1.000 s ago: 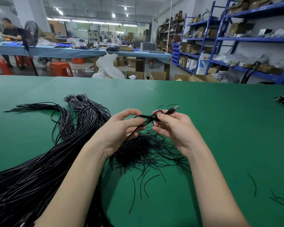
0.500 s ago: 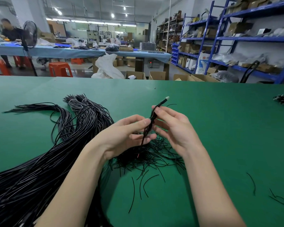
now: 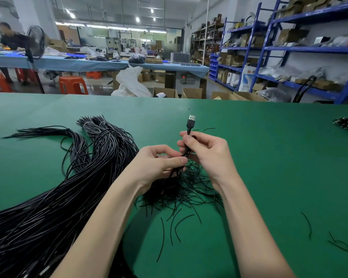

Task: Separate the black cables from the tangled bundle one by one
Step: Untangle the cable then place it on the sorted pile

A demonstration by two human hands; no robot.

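Above the green felt surface (image 3: 269, 157), the right hand (image 3: 207, 155) has its fingers curled round a thin black cable with a silver USB plug (image 3: 190, 123), the plug pointing up and away. The left hand (image 3: 159, 165) pinches the same cable lower down between thumb and forefinger. Beneath both hands lies a heap of short black wire offcuts (image 3: 181, 189), and the large bundle of long black cables (image 3: 54, 201) sprawls to the left.
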